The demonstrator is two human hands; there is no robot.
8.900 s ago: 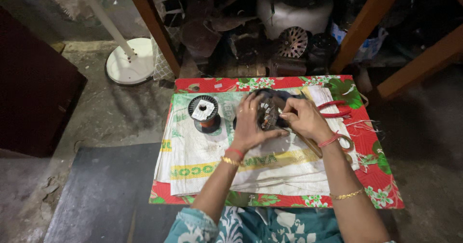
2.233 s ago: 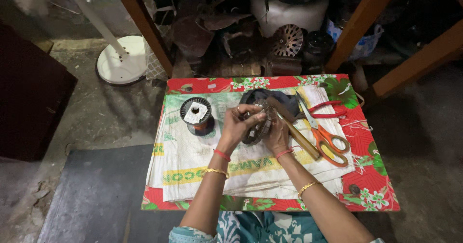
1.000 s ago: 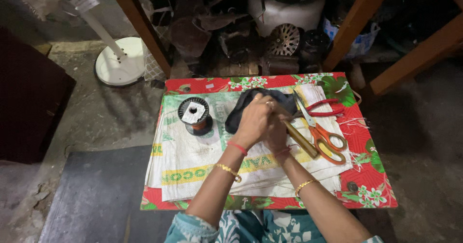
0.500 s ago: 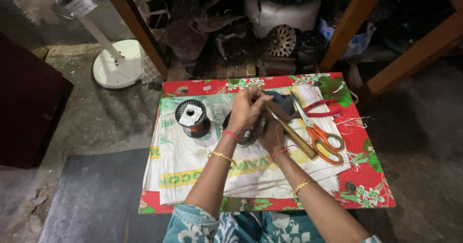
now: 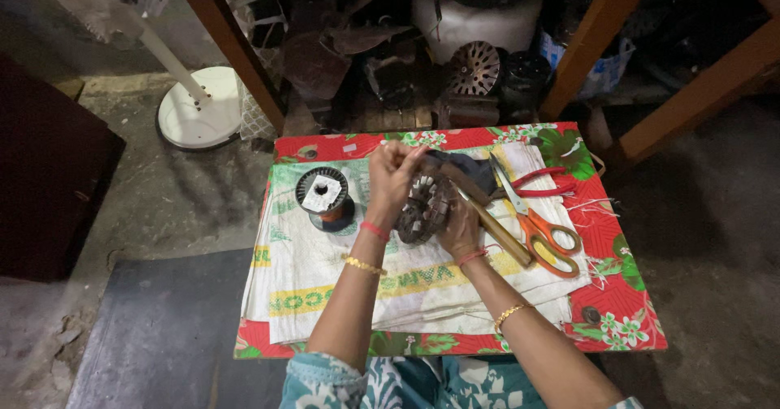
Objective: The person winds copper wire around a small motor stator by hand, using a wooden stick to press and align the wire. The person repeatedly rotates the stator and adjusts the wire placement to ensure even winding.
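A round dark metal motor core [image 5: 422,207] with slots stands tilted on a white woven sack [image 5: 325,287] spread over a low table with a red flowered cloth [image 5: 626,295]. My right hand [image 5: 460,224] grips the core from the right and below. My left hand [image 5: 392,173] is raised just above the core's upper left rim, fingers pinched together; what it pinches is too thin to see. A spool of copper wire [image 5: 323,198] stands to the left of my left hand.
Orange-handled scissors [image 5: 536,226], a wooden-handled tool [image 5: 487,218] and red-handled pliers [image 5: 540,181] lie right of the core. A dark cloth [image 5: 471,168] lies behind it. A white fan base [image 5: 199,116], wooden legs [image 5: 597,27] and old motor parts [image 5: 475,66] stand beyond.
My left hand has lifted from the core's top to just above its upper left rim. The core now shows more of its slotted face. My right hand stays on it.
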